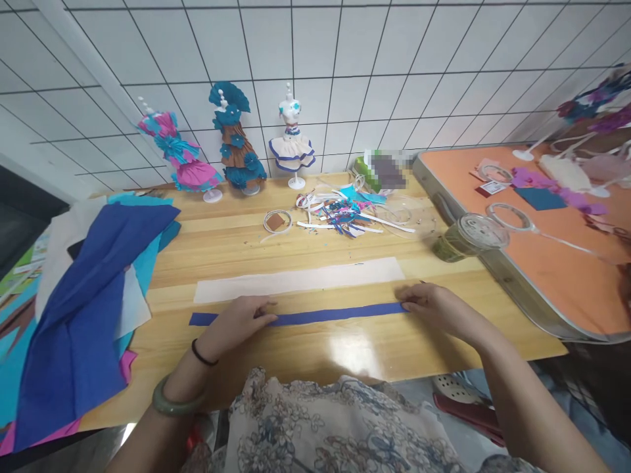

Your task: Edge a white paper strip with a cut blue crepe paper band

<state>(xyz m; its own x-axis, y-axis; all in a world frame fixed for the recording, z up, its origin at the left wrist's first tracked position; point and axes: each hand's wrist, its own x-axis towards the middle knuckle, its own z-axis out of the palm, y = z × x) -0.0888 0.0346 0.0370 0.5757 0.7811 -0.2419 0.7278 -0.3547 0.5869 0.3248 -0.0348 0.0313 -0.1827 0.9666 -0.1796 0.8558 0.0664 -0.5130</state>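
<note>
A narrow blue crepe paper strip (340, 314) lies lengthwise across the wooden table in front of me. My left hand (244, 322) rests over its left part, thumb and bent fingers closed at the strip, with a short end sticking out on the far left. At the strip's right end, my right hand (436, 307) pinches it between thumb and fingers. Just beyond lies a wider white paper strip (300, 279), flat and roughly parallel to the blue one. Neither hand touches the white strip.
Folded crepe paper sheets (93, 289) cover the table's left side. A pile of paper scraps (345, 210) and a tape roll (277, 222) lie farther back. Three dressed figurines, one white-skirted (292, 148), stand by the wall. A lidded plastic cup (463, 236) sits beside the orange table (547, 276).
</note>
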